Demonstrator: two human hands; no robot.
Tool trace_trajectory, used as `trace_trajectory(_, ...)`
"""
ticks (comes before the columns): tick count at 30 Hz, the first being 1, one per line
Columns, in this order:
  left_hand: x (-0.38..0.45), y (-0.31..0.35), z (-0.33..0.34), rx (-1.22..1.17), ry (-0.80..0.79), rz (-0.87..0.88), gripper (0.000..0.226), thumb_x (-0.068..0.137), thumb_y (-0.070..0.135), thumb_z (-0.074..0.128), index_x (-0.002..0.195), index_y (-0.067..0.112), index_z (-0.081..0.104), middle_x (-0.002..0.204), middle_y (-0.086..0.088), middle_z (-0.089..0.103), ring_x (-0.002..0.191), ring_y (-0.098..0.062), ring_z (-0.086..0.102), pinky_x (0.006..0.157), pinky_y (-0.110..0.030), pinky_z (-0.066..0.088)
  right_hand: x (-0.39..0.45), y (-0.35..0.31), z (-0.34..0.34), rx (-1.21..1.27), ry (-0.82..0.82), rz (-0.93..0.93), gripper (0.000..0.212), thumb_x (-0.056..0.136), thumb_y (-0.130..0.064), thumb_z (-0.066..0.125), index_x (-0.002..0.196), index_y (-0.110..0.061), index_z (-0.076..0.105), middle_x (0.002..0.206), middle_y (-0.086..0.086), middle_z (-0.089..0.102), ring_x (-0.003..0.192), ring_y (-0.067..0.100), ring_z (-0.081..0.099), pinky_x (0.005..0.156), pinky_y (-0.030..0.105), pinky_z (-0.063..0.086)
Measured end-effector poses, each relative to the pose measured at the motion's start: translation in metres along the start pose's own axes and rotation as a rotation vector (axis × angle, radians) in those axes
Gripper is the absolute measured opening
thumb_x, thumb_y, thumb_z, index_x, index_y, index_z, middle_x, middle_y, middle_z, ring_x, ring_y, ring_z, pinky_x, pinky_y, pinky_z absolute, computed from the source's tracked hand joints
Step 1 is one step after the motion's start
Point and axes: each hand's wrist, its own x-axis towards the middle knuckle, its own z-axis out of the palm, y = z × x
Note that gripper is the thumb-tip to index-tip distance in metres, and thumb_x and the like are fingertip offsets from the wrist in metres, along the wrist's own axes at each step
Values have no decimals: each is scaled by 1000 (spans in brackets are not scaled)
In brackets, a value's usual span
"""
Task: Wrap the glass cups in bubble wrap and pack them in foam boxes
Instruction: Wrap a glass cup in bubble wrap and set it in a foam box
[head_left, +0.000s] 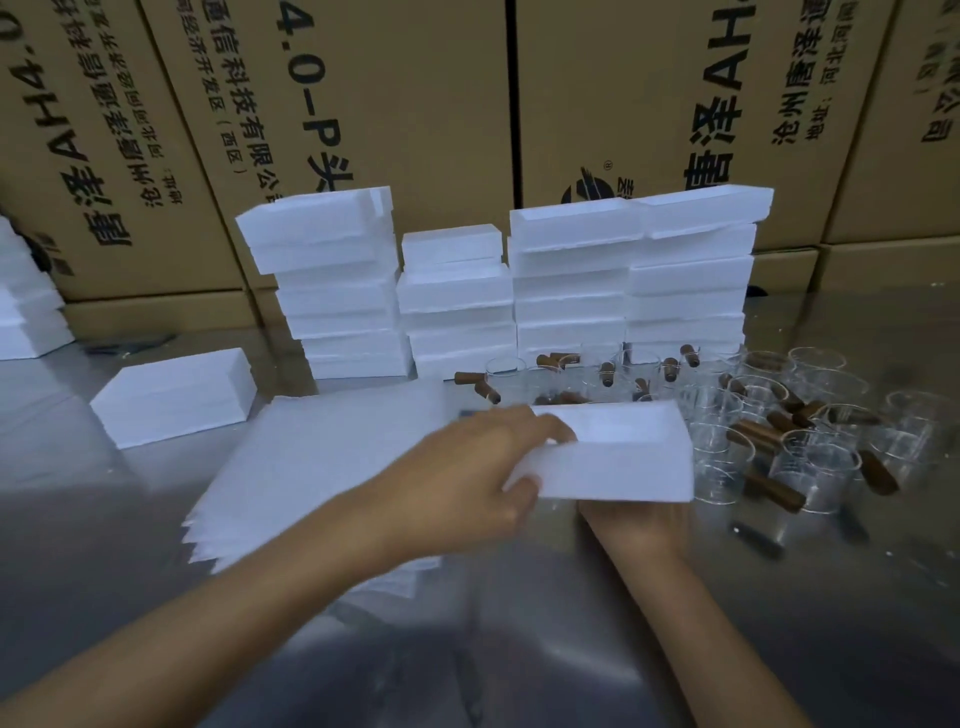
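An open foam box (613, 457) sits between both hands, long side running left to right. The left hand (467, 467) pinches its left end; the right hand (634, 525) cups it from beneath. The glass cups (810, 441) stand just right of the box on the worktop (779, 623), nearer the right hand; the bubble wrap sheets (322, 452) lie under the left arm.

1 head-worn wide-angle view, forward and down, close over the steel table (779, 597); cartons (597, 104) behind

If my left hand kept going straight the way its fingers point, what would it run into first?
The left hand already grips the open foam box at its left end. Pushed on to the right, it would likely reach the glass cups beyond, though depth is unclear.
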Motion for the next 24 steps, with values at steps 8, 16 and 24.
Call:
trace_trajectory(8,-11,-7,43,-55,-40,-113,39,99,25,48,138,32,43,131,13,49,118,-13,49,98,-36,44,-4,-5,-34,-283,-89,-122,6,84,-15,63,87,-15,57,79,11,64,81,38,62,65,38,50)
trace_trajectory(16,-26,-6,54,-59,-104,-73,40,100,31,51,139,36,44,133,18,50,120,0,43,97,-15,33,0,19,-76,-180,22,-165,10,98,-22,47,108,-25,46,69,1,62,62,21,54,60,37,40)
trace_trajectory(24,-5,-47,-4,-63,450,-295,21,93,4,56,111,12,62,102,-3,56,93,-9,55,77,-18,38,10,25,-106,-468,-194,-4,35,97,-32,51,72,-10,58,70,5,64,74,26,63,61,31,41)
